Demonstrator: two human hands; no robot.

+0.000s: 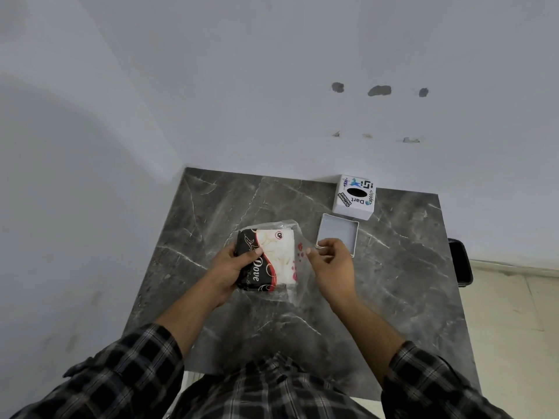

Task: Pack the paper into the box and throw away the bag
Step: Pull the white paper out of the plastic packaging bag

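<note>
A pack of tissue paper in a printed plastic bag [276, 255], black, cream and red, lies near the middle of the dark marble table [393, 282]. My left hand [233, 272] grips the bag's black left end, thumb on top. At the bag's clear right edge my right hand [331, 266] pinches the plastic between thumb and fingers. A white cube tissue box [354, 197] with stickers and a dark oval slot stands at the table's far right. Its shallow white lid or base [338, 232] lies open side up just in front of it, partly behind my right hand.
The table sits in a corner between pale blue walls [272, 86]. A black object [461, 263] shows past the table's right edge above a light tiled floor [514, 313]. My checked sleeves fill the bottom of the view.
</note>
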